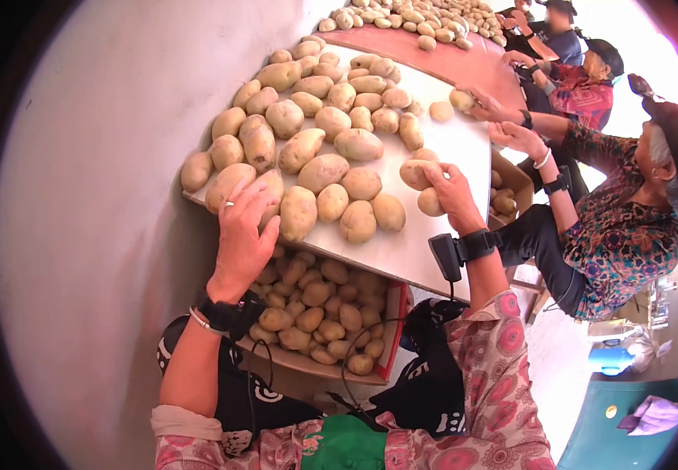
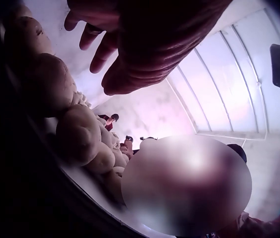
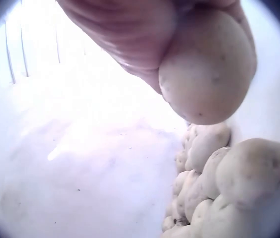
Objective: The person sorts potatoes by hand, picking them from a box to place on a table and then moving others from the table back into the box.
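Observation:
Potatoes (image 1: pixel 358 145) lie spread over a white tabletop (image 1: pixel 441 258). My left hand (image 1: pixel 245 235) is over potatoes at the table's left corner, partly covering one potato (image 1: pixel 271 188). In the left wrist view this hand (image 2: pixel 140 44) has its fingers extended and apart, holding nothing; whether they touch a potato is unclear. On the right, my right hand (image 1: pixel 455 196) grips a potato (image 1: pixel 415 174) between thumb and fingers. Another potato (image 1: pixel 431 203) shows just below it, beside the palm. The right wrist view has the gripped potato (image 3: pixel 209 69) large under the hand (image 3: pixel 130 34).
Below the table edge stands a cardboard box (image 1: pixel 392 329) full of potatoes. A second box (image 1: pixel 521 184) is beyond the right edge. Several people sit along the right side, the nearest person (image 1: pixel 621 219) reaching over the table. A wall (image 1: pixel 119 157) runs along the left.

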A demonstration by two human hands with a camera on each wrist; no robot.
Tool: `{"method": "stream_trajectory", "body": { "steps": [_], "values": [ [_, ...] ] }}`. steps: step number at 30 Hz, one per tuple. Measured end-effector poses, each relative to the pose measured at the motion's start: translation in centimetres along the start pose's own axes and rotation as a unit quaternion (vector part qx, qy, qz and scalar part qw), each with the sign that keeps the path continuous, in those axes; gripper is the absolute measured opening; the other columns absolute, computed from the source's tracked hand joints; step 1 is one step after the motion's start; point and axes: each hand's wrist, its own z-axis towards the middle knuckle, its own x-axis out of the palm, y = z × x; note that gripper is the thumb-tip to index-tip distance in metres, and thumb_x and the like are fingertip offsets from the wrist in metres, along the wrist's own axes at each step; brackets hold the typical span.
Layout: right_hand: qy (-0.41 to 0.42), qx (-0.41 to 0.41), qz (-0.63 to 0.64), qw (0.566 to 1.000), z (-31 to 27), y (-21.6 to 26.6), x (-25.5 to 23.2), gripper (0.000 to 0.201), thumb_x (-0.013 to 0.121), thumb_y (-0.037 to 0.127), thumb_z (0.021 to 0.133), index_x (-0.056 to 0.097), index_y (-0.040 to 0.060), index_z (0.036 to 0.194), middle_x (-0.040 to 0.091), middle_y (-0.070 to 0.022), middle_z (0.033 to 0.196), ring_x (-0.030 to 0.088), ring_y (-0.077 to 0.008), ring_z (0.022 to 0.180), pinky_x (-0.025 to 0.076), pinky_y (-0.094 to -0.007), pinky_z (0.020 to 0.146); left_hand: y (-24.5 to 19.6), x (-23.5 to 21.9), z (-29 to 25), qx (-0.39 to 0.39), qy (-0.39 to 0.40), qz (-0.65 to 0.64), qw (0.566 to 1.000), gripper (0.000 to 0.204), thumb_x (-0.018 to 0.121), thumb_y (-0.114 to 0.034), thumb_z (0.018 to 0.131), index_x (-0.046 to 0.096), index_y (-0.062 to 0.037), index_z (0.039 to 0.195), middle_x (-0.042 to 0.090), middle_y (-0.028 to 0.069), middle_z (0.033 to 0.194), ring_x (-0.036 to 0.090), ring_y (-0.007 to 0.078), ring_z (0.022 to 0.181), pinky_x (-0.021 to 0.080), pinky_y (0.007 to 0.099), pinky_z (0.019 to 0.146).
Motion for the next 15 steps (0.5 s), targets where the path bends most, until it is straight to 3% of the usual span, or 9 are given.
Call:
{"method": "stream_trajectory", "body": {
  "steps": [1,3,4,6,7,11,15],
  "values": [
    [0.002,-0.003,-0.002,1.000,0.3,-0.2,0.0,0.045,0.064,0.029,0.086,0.059,-0.0055,0.114,0.066,-0.0133,0.099,0.062,-0.0175,0.087,0.050,-0.0290,0.079,-0.1,0.0,-0.1,0.001,-0.002,0.001,1.000,0.026,0.063,-0.006,0.076,0.062,-0.0008,0.102,0.056,0.0181,0.118,0.042,0.0379,0.123,0.031,0.0459,0.104],
    [0.087,0.049,0.143,0.985,1.1,-0.3,0.6,0.043,0.063,0.028,0.087,0.059,-0.0058,0.112,0.065,-0.0138,0.099,0.061,-0.0173,0.088,0.050,-0.0288,0.078,0.0,-0.4,-0.2,0.005,-0.008,0.009,1.000,0.026,0.063,-0.006,0.076,0.062,-0.0008,0.102,0.056,0.0177,0.117,0.043,0.0378,0.123,0.031,0.0458,0.105],
    [0.088,0.047,0.145,0.984,1.7,-0.6,1.1,0.043,0.063,0.028,0.087,0.059,-0.0058,0.112,0.065,-0.0138,0.099,0.061,-0.0173,0.088,0.050,-0.0288,0.078,0.1,-0.3,-0.2,0.006,-0.006,0.005,1.000,0.026,0.063,-0.006,0.076,0.062,-0.0007,0.101,0.056,0.0173,0.117,0.043,0.0377,0.123,0.031,0.0459,0.105],
    [0.105,-0.025,-0.035,0.994,2.8,-1.8,1.4,0.044,0.062,0.030,0.087,0.059,-0.0054,0.113,0.065,-0.0155,0.103,0.062,-0.0192,0.092,0.049,-0.0298,0.081,0.1,0.1,-0.4,0.010,-0.005,-0.003,1.000,0.025,0.063,-0.006,0.076,0.062,-0.0005,0.101,0.056,0.0169,0.117,0.043,0.0375,0.123,0.031,0.0461,0.104],
    [0.072,-0.046,-0.134,0.987,3.0,-2.3,1.7,0.047,0.063,0.032,0.084,0.060,-0.0046,0.113,0.066,-0.0173,0.104,0.063,-0.0233,0.096,0.048,-0.0318,0.085,0.1,0.1,-0.5,0.010,0.003,-0.003,1.000,0.025,0.063,-0.006,0.076,0.062,-0.0009,0.101,0.056,0.0168,0.117,0.043,0.0374,0.123,0.030,0.0462,0.104],
    [0.072,-0.056,-0.192,0.977,3.2,-1.5,1.0,0.047,0.064,0.034,0.082,0.062,-0.0034,0.111,0.066,-0.0181,0.105,0.063,-0.0264,0.098,0.047,-0.0329,0.087,-0.1,-0.5,-0.9,0.008,0.032,0.017,0.999,0.027,0.064,-0.004,0.076,0.061,-0.0021,0.102,0.055,0.0157,0.123,0.041,0.0367,0.126,0.031,0.0441,0.106],
    [0.008,-0.030,-0.281,0.959,1.5,0.8,1.3,0.044,0.066,0.035,0.080,0.066,-0.0002,0.105,0.068,-0.0189,0.098,0.064,-0.0265,0.094,0.048,-0.0336,0.085,0.0,-0.8,-1.4,0.008,0.024,0.022,0.999,0.027,0.064,-0.004,0.076,0.061,-0.0025,0.102,0.055,0.0156,0.123,0.040,0.0368,0.127,0.030,0.0450,0.106]
  ]
}}
